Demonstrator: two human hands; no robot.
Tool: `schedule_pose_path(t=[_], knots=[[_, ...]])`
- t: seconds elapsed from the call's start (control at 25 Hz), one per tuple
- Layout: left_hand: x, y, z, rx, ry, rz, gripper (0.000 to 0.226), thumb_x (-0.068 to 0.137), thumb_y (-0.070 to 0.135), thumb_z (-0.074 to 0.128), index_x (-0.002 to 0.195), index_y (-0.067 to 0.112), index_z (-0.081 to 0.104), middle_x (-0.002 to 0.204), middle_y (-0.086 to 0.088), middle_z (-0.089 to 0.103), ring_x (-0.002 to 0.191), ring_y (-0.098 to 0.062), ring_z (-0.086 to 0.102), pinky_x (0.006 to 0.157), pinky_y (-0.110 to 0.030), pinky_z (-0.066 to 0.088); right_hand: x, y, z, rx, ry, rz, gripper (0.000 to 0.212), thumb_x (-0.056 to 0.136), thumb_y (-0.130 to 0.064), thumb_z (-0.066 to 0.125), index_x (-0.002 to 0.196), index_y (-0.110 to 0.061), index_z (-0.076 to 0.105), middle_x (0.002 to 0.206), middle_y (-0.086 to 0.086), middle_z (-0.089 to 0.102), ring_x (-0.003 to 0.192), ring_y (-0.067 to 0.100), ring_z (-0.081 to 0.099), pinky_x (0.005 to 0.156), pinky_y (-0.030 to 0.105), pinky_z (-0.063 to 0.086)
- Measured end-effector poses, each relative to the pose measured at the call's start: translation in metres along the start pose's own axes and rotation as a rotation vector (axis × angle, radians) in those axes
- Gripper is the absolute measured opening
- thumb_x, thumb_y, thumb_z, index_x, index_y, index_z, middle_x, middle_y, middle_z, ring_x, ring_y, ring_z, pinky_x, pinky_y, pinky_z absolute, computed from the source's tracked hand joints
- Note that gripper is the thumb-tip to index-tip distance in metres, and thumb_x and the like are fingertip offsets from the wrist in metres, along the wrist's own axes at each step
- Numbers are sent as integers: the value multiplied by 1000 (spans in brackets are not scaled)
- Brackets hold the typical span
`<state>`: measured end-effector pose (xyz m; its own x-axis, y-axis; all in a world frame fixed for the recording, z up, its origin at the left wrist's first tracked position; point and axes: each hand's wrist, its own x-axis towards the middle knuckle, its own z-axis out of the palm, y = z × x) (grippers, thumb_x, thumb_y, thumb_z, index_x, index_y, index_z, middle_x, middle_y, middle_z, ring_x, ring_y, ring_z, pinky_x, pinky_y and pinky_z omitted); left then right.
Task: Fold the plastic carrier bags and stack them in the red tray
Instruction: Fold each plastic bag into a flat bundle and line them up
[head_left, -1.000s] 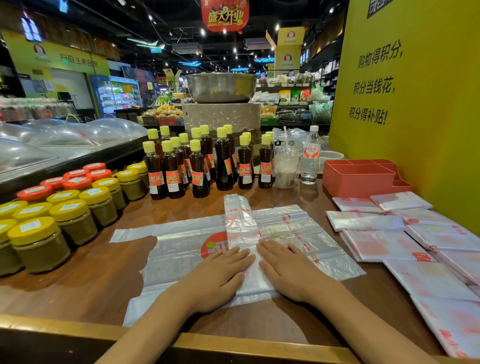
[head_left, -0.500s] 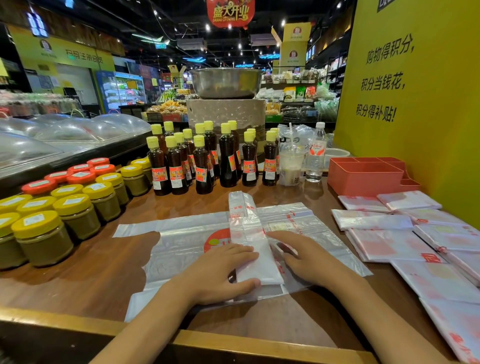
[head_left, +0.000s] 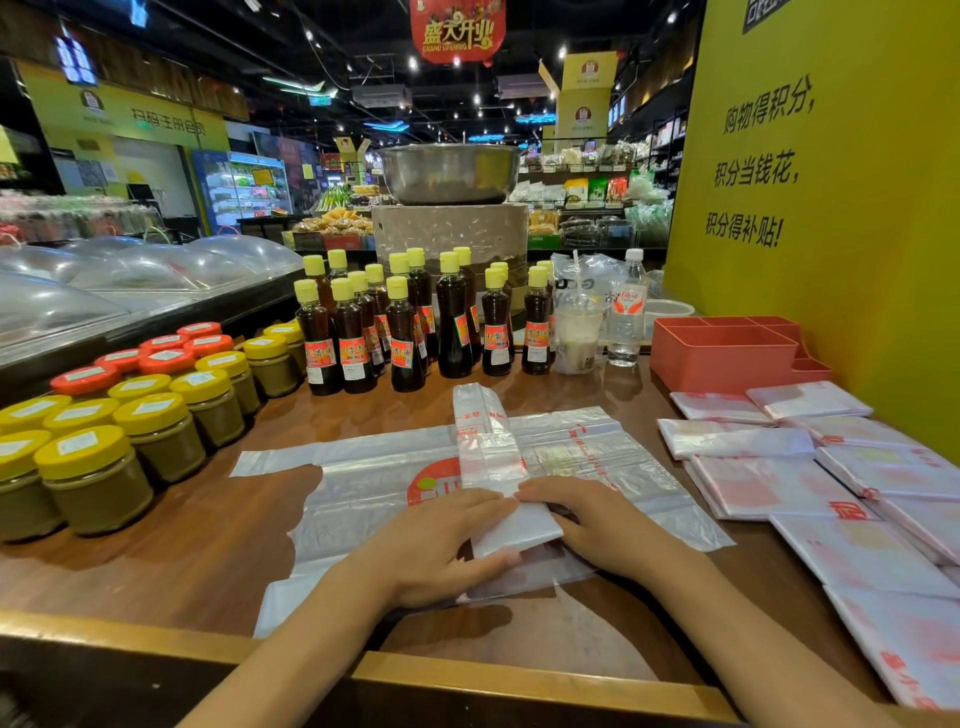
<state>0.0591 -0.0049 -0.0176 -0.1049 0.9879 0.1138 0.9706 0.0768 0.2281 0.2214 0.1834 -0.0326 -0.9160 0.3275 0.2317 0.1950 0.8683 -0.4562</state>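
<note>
A folded strip (head_left: 488, 457) lies across a spread bag (head_left: 363, 483) at the table's (head_left: 182, 551) centre. Both hands rest on the strip's near end: left hand (head_left: 431, 545), right hand (head_left: 602, 525). Jars (head_left: 156, 415) stand left, bottles (head_left: 405, 322) behind, the tray (head_left: 727, 348) far right, folded bags (head_left: 810, 467) before it.

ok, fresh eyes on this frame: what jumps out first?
Both hands at centre: the left hand and right hand grip a narrow folded bag strip lying across a flat carrier bag. Behind stand dark sauce bottles with yellow caps; far right sits the red tray, folded bags spread before it.
</note>
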Motion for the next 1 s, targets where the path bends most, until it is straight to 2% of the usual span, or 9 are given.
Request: schedule_pose_path(t=[0.08, 0.2, 0.32, 0.4, 0.48, 0.56, 0.72, 0.84, 1.0], knots=[[-2, -3, -1, -2, 31, 14, 78, 89, 75, 45, 155, 38, 25, 160, 22, 24, 144, 5, 18, 117, -17, 14, -1, -2, -2, 42, 21, 8, 39, 100, -19, 52, 133, -36, 62, 135, -19, 61, 123, -1, 53, 106, 28, 43], [-2, -9, -2, -11, 161, 22, 56, 96, 50, 55, 149, 36, 41, 149, 24, 37, 135, 10, 27, 107, -3, 14, -5, -7, -9, 169, 60, 28, 35, 99, -16, 56, 124, -38, 67, 127, -23, 64, 117, -7, 55, 102, 24, 45], [-3, -11, -3, -133, 272, -11, 28, 102, 33, 53, 128, 32, 63, 132, 20, 56, 120, 7, 46, 102, -15, 41, -8, -17, -16, 286, 68, 11, 26, 101, -24, 58, 115, -42, 71, 112, -27, 69, 107, -7, 61, 90, 19, 50], [-3, -12, -2, -283, 283, -47, 23, 103, 27, 51, 116, 30, 69, 120, 20, 64, 110, 4, 54, 94, -20, 48, -7, -23, -16, 351, 81, 22, 20, 101, -32, 59, 114, -41, 72, 108, -25, 71, 101, -2, 65, 88, 22, 53], [-2, -13, 0, -425, 284, -96, 23, 104, 31, 50, 115, 32, 70, 115, 23, 65, 108, 4, 57, 91, -18, 49, -4, -26, -14, 389, 119, 44, 18, 98, -38, 59, 107, -34, 74, 100, -16, 74, 93, 4, 68, 86, 31, 56], [1, -15, 2, -442, 310, -132, 28, 101, 44, 48, 115, 32, 70, 115, 22, 62, 109, 2, 56, 93, -20, 49, -1, -26, -11, 412, 155, 101, 17, 98, -35, 61, 96, -24, 74, 90, -6, 73, 84, 10, 70, 83, 39, 59], [7, -16, 4, -393, 358, -245, 32, 96, 53, 50, 116, 34, 67, 113, 21, 58, 105, 2, 54, 90, -18, 50, 5, -30, -3, 444, 213, 177, 13, 97, -29, 65, 95, -17, 71, 78, 2, 73, 71, 9, 71, 74, 34, 59], [9, -12, 4, -443, 391, -307, 26, 94, 43, 62, 118, 34, 58, 111, 20, 61, 96, 1, 61, 79, -13, 53, 8, -34, 3, 405, 269, 240, 11, 95, -33, 66, 106, -29, 63, 82, -5, 72, 74, 5, 68, 65, 16, 52], [11, -11, 4, -502, 423, -356, 48, 90, 33, 72, 128, 38, 44, 111, 25, 54, 92, 6, 58, 65, -4, 47, 7, -39, 4, 398, 259, 290, 30, 97, -31, 65, 125, -26, 58, 110, -11, 64, 93, 3, 62, 64, 8, 48]])
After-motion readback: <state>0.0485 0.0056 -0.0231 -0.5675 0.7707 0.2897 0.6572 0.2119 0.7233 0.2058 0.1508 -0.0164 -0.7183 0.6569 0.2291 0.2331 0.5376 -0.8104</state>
